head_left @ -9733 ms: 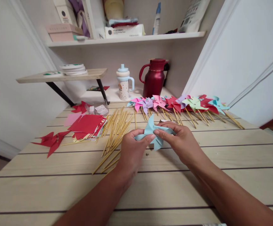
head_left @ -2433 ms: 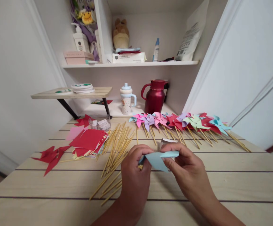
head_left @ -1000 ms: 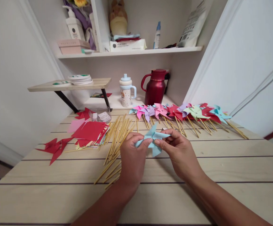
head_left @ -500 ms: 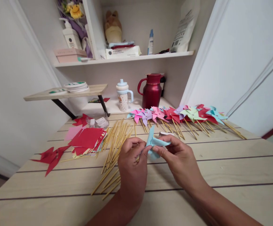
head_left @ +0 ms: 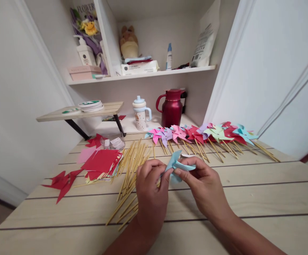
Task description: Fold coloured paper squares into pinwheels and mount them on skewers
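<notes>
- we see both hands over the middle of the wooden table [head_left: 249, 198], nearer its front edge, working one light blue paper pinwheel [head_left: 177, 164].
- left hand [head_left: 151, 191]: fingers curled shut, thumb and forefinger pinching the pinwheel's left side; something thin shows under the fingers, perhaps a stick, we cannot tell.
- right hand [head_left: 205, 186]: fingers closed on the pinwheel's right flap, pressing it toward the centre.
- step in hand, as we judge it: folding the blades in and fixing the hub. the next move likely calls for holding the centre tight while a stick is joined on; the paper is thin and would crease easily.
- bamboo sticks [head_left: 132, 166]: a loose heap left of the hands, running toward the front edge; too many and too overlapped to count, dozens by our guess.
- finished pinwheels [head_left: 201, 132]: one row along the back edge, roughly ten, overlapping, so the count is not exact.
- paper squares [head_left: 100, 161]: one stack, red on top, toward the left edge.
- red folded pieces: two, one [head_left: 62, 180] by the left edge, one [head_left: 95, 140] at the back left.
- behind the table: one red jug [head_left: 172, 108], one sippy cup [head_left: 141, 113].
</notes>
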Motion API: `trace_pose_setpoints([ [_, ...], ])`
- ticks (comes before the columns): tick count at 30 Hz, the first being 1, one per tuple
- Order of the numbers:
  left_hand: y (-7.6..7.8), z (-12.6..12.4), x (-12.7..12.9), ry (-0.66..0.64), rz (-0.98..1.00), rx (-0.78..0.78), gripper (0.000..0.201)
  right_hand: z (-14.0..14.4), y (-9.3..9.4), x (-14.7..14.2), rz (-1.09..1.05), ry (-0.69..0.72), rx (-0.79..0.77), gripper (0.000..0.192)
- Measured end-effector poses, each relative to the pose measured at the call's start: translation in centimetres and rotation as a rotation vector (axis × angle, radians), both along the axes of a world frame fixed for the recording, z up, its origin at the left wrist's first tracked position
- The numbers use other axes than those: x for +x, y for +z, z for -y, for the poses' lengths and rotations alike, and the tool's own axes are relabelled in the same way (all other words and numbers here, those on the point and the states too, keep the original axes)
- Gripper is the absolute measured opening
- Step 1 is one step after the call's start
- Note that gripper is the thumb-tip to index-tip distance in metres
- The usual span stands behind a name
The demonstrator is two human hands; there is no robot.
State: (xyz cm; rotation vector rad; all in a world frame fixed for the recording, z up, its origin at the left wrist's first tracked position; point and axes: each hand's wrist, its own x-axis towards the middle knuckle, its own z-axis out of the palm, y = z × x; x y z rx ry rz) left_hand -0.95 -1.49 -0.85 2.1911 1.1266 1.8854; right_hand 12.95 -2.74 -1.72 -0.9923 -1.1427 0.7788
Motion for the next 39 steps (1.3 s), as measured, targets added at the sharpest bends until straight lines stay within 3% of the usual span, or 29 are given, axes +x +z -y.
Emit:
trace_pose_setpoints([
  [5,0.3,0.5,-0.1,-0.037,0.025,0.044,0.009,0.5,0.3,0.1,0.115,-0.025,0.154,0.010],
  [10,1.5,1.5,-0.7,-0.068,-0.083,0.230,0.020,1.5,1.1,0.2,0.261,-0.051,0.397,0.016],
  [18,2.3,2.0,-0.6,-0.043,-0.085,0.308,0.015,2.4,0.7,0.3,0.236,-0.063,0.356,0.017],
  [28,2.5,2.8,-0.8,0.032,-0.131,0.393,0.022,2.6,1.4,0.3,0.254,-0.103,0.553,0.009],
  [31,2.5,2.8,-0.7,0.022,-0.110,0.383,0.022,2.7,1.3,-0.1,0.208,-0.176,0.569,0.017],
  [35,2.7,2.5,-1.0,-0.018,-0.159,0.379,0.022,3.1,0.7,0.2,0.285,-0.372,0.452,0.038],
  [36,2.9,2.5,-1.1,-0.027,-0.165,0.387,0.023,3.2,0.6,0.5,0.330,-0.362,0.450,0.036],
  [39,3.3,2.3,-1.1,-0.055,-0.156,0.392,0.023,3.2,0.6,1.3,0.451,-0.135,0.524,0.018],
])
